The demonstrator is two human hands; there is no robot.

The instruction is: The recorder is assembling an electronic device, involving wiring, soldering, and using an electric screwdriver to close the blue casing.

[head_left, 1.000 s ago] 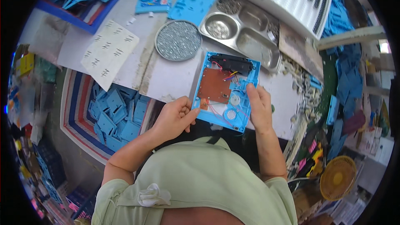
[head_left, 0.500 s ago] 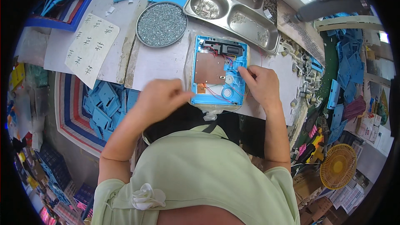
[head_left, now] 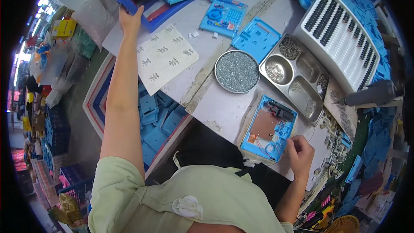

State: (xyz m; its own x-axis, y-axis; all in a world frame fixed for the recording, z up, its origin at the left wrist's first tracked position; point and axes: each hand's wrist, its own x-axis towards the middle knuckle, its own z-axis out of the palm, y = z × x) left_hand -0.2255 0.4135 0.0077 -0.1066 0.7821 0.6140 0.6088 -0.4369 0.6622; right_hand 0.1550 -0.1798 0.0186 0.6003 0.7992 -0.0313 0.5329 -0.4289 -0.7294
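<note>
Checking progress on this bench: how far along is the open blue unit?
Done: the open blue casing already holds a brown board and wires. In hand: the right hand rests at its lower corner, while the left hand reaches the far blue tray. Left: no back cover is on yet.

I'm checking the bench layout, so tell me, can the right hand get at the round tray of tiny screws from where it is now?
Probably yes. The right hand rests by the open blue casing, and the round tray lies just beyond it on the table, nothing standing between.
</note>
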